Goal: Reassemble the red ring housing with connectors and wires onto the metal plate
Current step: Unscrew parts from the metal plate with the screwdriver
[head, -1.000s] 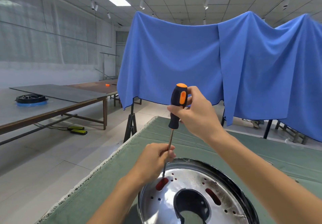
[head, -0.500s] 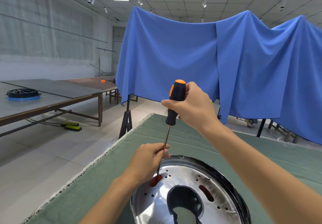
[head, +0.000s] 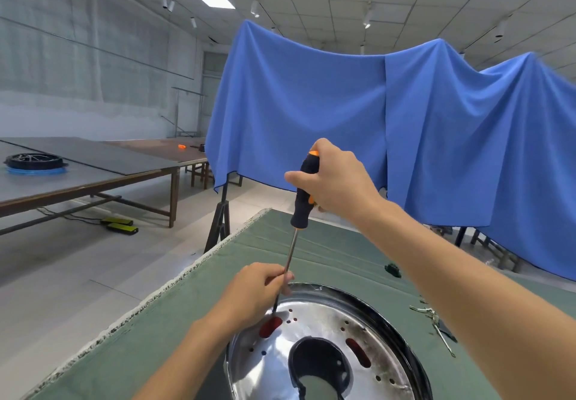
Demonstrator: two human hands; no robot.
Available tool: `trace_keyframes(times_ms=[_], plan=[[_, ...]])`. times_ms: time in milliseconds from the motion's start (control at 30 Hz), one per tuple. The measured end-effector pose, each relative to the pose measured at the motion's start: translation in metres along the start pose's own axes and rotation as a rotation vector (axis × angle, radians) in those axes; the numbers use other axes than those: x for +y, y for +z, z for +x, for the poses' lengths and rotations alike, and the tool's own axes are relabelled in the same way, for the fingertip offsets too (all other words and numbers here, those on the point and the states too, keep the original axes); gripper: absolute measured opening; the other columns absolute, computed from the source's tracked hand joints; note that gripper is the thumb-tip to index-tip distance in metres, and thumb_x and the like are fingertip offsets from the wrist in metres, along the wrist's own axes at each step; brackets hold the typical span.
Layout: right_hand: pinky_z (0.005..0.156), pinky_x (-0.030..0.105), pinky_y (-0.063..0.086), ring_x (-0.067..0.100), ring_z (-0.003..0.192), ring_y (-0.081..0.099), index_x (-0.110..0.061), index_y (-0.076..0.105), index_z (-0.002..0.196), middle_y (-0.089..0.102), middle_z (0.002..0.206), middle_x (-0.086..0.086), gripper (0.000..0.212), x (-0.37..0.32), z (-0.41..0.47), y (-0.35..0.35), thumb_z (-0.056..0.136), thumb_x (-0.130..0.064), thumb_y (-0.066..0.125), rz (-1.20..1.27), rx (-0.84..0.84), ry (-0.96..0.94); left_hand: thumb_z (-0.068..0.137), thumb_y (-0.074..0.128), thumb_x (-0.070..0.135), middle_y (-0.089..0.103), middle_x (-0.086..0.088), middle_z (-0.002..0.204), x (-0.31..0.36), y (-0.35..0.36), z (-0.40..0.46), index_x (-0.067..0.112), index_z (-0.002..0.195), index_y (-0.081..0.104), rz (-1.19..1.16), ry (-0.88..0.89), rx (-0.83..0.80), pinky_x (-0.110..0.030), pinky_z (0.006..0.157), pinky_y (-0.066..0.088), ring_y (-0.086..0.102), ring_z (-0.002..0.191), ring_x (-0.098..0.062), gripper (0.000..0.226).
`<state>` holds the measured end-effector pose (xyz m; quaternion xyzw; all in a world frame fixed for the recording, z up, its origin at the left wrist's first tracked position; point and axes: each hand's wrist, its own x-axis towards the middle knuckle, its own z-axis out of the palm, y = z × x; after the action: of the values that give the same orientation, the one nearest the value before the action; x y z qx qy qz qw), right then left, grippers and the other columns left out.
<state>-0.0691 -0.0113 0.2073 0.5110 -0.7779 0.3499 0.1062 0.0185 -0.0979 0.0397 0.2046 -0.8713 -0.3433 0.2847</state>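
The right hand point(head: 335, 181) is raised above the bench point(head: 174, 321), forearm reaching in from the lower right, its grip wrapped round the black-and-orange handle of a screwdriver point(head: 304, 194), thumb pointing left across the handle. The tool stands nearly upright, tilted a little so the shaft runs down and to the left. The left hand point(head: 252, 293) comes in from the lower edge, wrist over the near-left rim of the plate point(head: 314, 318), its grip pinching the lower shaft between thumb and curled fingers. The tip meets the plate at a red slot point(head: 270, 327) on the plate's left side, where the red housing shows through from below; a second red slot point(head: 358, 353) shows on the right of the dark central opening. The shiny round plate lies on the green-covered bench near its left edge. Small bits of wire point(head: 436, 325) lie on the cloth to the plate's right, and a small dark part point(head: 392, 270) beyond it.
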Motion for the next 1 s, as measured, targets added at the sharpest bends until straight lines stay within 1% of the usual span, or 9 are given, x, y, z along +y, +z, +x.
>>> trace_keyframes(times_ms=[67,200,300,400,500,667,733,833,1000], plan=[[0.071,0.040,0.053,0.032,0.077,0.065,-0.013,0.044,0.095,0.065,0.086,0.006,0.033,-0.001,0.002,0.000,0.084,-0.040,0.059,-0.193,0.022,-0.007,0.093,0.057,0.035,0.057,0.013,0.050,-0.003,0.001,-0.001,0.016,0.080,0.075,-0.092,-0.051,0.014,-0.023,0.056,0.036,0.043,0.047,-0.001,0.030],[0.051,0.026,0.050,0.018,0.061,0.065,-0.015,0.051,0.083,0.068,0.071,0.001,0.018,-0.014,0.010,-0.020,0.081,-0.031,0.059,-0.206,-0.227,0.048,0.088,0.065,0.019,0.074,0.004,0.074,-0.008,-0.002,-0.003,0.009,0.082,0.077,-0.360,-0.110,-0.029,-0.012,0.070,0.049,0.066,0.071,0.000,0.016],[0.040,0.021,0.051,0.012,0.044,0.066,-0.010,0.053,0.074,0.069,0.054,0.002,0.022,-0.023,0.015,-0.031,0.081,-0.026,0.066,-0.179,-0.333,0.067,0.089,0.058,0.010,0.075,-0.013,0.088,-0.021,-0.004,-0.005,-0.004,0.090,0.074,-0.711,-0.216,-0.001,-0.028,0.073,0.056,0.070,0.080,-0.020,0.021],[0.037,0.018,0.041,0.011,0.030,0.056,-0.013,0.049,0.062,0.057,0.036,-0.002,0.034,-0.025,0.016,-0.025,0.083,-0.036,0.062,-0.391,-0.239,0.028,0.086,0.057,0.002,0.074,-0.013,0.098,-0.035,0.000,-0.006,-0.001,0.100,0.072,-0.804,-0.263,-0.012,-0.035,0.081,0.056,0.068,0.088,-0.027,0.021],[0.043,0.018,0.035,0.015,0.034,0.054,-0.015,0.048,0.062,0.056,0.046,-0.003,0.031,-0.026,0.018,-0.018,0.083,-0.038,0.056,-0.555,-0.132,-0.007,0.071,0.064,-0.012,0.073,-0.012,0.101,-0.040,0.007,-0.009,0.003,0.105,0.068,-0.881,-0.296,-0.093,-0.027,0.082,0.054,0.067,0.093,-0.025,0.038],[0.049,0.029,0.058,0.023,0.055,0.071,-0.006,0.056,0.081,0.072,0.067,0.012,0.013,-0.029,0.023,-0.022,0.083,-0.017,0.061,-0.188,-0.435,0.108,0.051,0.061,-0.002,0.073,-0.014,0.102,-0.038,0.009,-0.015,0.014,0.093,0.077,-0.958,-0.378,-0.081,-0.041,0.089,0.046,0.065,0.094,-0.032,0.047],[0.040,0.022,0.052,0.018,0.042,0.065,-0.007,0.054,0.071,0.069,0.054,0.007,0.019,-0.027,0.021,-0.022,0.082,-0.020,0.064,-0.212,-0.375,0.098,0.051,0.056,-0.001,0.074,-0.008,0.101,-0.033,0.010,-0.015,0.018,0.088,0.078,-0.919,-0.406,-0.062,-0.038,0.084,0.045,0.064,0.094,-0.028,0.047],[0.040,0.018,0.043,0.012,0.027,0.051,-0.012,0.054,0.062,0.056,0.036,-0.002,0.025,-0.023,0.017,-0.020,0.081,-0.028,0.060,-0.384,-0.234,0.057,0.069,0.046,-0.013,0.075,-0.003,0.083,-0.028,0.010,-0.017,0.021,0.083,0.079,-0.855,-0.433,-0.059,-0.023,0.055,0.044,0.061,0.062,-0.013,0.049],[0.052,0.028,0.054,0.023,0.048,0.066,-0.009,0.053,0.093,0.072,0.070,0.008,0.017,-0.029,0.014,-0.023,0.085,-0.023,0.058,-0.264,-0.393,0.133,0.073,0.038,-0.019,0.068,0.001,0.059,-0.024,0.008,-0.018,0.016,0.090,0.075,-0.819,-0.440,-0.052,-0.012,0.038,0.035,0.051,0.037,-0.004,0.054]])
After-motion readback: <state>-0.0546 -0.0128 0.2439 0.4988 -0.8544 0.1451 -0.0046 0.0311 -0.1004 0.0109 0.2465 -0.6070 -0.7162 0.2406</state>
